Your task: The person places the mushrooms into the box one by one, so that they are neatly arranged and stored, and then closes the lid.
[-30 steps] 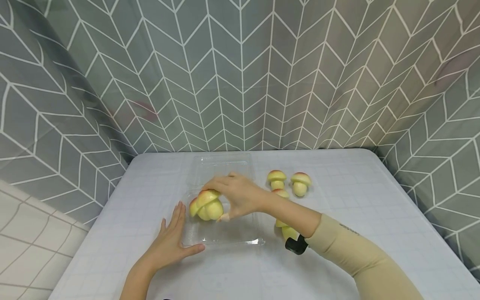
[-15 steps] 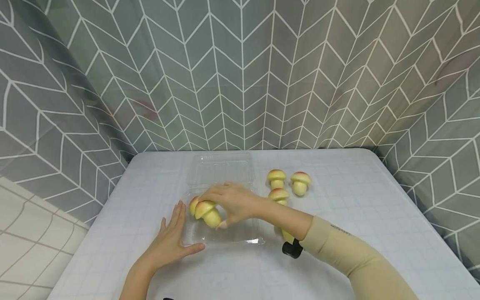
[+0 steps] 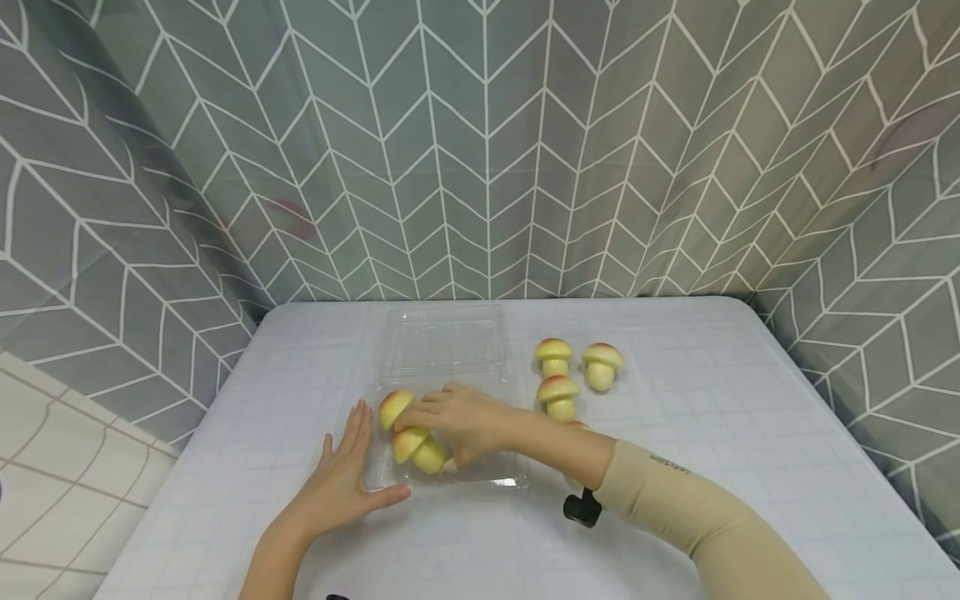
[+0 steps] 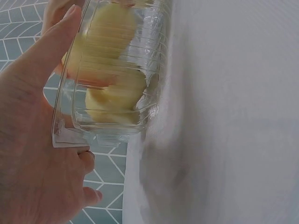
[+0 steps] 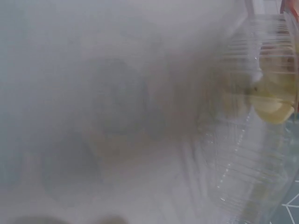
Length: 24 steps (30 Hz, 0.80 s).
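Inside the base of a clear plastic box (image 3: 487, 481), my right hand (image 3: 468, 423) grips a yellow toy mushroom (image 3: 427, 455) with a reddish-tinged cap, which lies tilted. Another such mushroom (image 3: 393, 407) is in the box just behind it, at the left wall. My left hand (image 3: 330, 483) rests along the box's left side, fingers straight and thumb out by the front left corner. Through the ribbed wall, the left wrist view shows a yellow mushroom (image 4: 117, 100) beside the box rim (image 4: 60, 126). The right wrist view is blurred, with one mushroom (image 5: 273, 109) visible through the plastic.
The box's clear lid (image 3: 447, 335) lies folded back behind the base. Right of the box stand several more mushrooms (image 3: 558, 398), one partly hidden by the right forearm. A patterned curtain (image 3: 487, 167) hangs beyond the white table (image 3: 675, 375).
My right hand has lowered the mushroom and brought it toward the front of the box, uncovering the other mushroom behind. The left hand has stayed in place.
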Each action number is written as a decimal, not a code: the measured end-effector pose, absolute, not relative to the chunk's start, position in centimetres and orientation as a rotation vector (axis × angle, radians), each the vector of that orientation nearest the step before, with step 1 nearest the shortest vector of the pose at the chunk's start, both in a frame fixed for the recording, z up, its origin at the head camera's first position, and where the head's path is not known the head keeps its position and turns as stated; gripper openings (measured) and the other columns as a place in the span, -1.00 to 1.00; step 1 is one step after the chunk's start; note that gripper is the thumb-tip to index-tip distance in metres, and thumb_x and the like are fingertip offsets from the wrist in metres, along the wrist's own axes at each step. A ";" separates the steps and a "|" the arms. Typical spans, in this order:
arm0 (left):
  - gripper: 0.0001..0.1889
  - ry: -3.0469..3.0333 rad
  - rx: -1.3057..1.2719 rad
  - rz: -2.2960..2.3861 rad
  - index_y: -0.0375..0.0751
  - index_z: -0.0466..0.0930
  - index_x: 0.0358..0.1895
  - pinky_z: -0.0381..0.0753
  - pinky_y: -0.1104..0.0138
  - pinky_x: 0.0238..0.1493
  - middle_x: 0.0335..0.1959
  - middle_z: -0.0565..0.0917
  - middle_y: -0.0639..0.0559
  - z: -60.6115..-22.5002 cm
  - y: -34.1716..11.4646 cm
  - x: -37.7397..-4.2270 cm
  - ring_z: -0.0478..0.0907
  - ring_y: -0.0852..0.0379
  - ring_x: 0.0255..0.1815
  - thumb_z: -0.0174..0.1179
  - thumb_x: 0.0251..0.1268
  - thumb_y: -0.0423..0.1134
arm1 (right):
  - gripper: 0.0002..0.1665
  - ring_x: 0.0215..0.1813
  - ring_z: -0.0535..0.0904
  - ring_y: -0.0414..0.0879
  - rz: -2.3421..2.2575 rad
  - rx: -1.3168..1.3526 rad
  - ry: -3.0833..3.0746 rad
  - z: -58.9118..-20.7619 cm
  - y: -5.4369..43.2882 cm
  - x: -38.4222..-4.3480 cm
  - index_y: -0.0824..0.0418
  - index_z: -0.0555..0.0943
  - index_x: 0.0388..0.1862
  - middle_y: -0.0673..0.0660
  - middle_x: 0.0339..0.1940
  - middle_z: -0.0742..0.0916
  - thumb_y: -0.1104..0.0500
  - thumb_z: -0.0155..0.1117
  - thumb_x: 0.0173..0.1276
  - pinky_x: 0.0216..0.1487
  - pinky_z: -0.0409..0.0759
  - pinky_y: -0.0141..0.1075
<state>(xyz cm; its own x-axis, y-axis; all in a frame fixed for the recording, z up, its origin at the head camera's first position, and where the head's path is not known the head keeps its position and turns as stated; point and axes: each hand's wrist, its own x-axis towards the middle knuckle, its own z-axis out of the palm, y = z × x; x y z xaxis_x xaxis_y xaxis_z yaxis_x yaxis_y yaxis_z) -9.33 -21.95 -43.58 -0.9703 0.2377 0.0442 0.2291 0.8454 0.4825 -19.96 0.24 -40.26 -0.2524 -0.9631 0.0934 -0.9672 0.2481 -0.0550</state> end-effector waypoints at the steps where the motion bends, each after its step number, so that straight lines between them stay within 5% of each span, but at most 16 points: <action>1: 0.33 3.000 0.380 0.780 -0.48 -0.30 0.49 -0.21 -0.38 0.28 0.52 -0.23 -0.39 -43.6 -22.0 -9.3 -0.25 -0.31 0.52 0.35 -0.05 0.31 | 0.04 0.23 0.43 -0.24 0.142 1.906 -2.448 -40.4 0.2 -19.9 -0.10 0.36 0.36 -0.18 0.25 0.54 -0.09 0.61 -0.17 0.17 0.42 -0.27; 14: 0.33 2.979 0.368 0.779 -0.42 -0.35 0.50 -0.23 -0.38 0.29 0.53 -0.26 -0.33 -43.5 -21.9 -9.4 -0.28 -0.28 0.53 0.27 -0.03 0.39 | -0.10 0.34 0.31 -0.22 -0.035 2.014 -2.386 -41.2 -1.3 -18.6 -0.13 0.33 0.40 -0.16 0.35 0.46 0.04 0.49 0.06 0.28 0.35 -0.25; 24: 0.31 2.961 0.361 0.786 -0.42 -0.34 0.50 -0.25 -0.38 0.29 0.54 -0.28 -0.32 -43.4 -21.9 -9.4 -0.29 -0.27 0.53 0.31 -0.01 0.33 | -0.14 0.27 0.33 -0.17 0.054 1.954 -2.315 -41.6 -1.3 -18.9 -0.09 0.34 0.41 -0.06 0.26 0.48 -0.02 0.45 0.11 0.14 0.44 -0.36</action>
